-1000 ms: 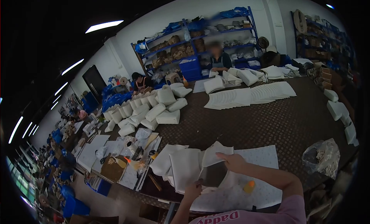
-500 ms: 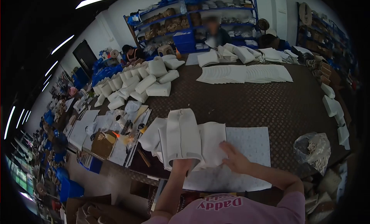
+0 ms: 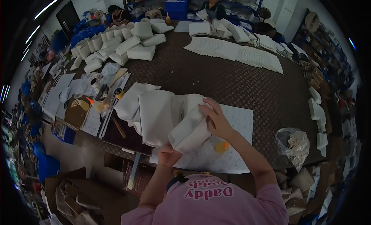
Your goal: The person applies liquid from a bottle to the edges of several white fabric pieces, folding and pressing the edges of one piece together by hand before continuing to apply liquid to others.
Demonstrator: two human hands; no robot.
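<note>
A white, tube-like folded piece of stiff sheet material (image 3: pixel 189 130) lies slanted between my two hands. My left hand (image 3: pixel 169 156) is closed on its lower left end, with some of the fingers hidden. Over its upper right end, the fingers of my right hand (image 3: pixel 216 118) are curled and gripping. Right behind it rests a heap of similar white pieces (image 3: pixel 154 112). Beneath my right forearm, a small yellow-orange object (image 3: pixel 222 147) sits on a pale patterned sheet (image 3: pixel 239 124).
More white tubes (image 3: pixel 127 47) are piled at the back left, and fanned flat white pieces (image 3: pixel 216 49) lie at the back. Orange-tipped bottles (image 3: pixel 96 104) stand among tools on the left. A plastic bag of scraps (image 3: pixel 293 145) sits at right. Co-workers (image 3: pixel 212 8) are beyond the table.
The white tube has gone from standing upright around my left hand to lying slanted. My right hand has moved onto its far end. The view has tilted down and shifted.
</note>
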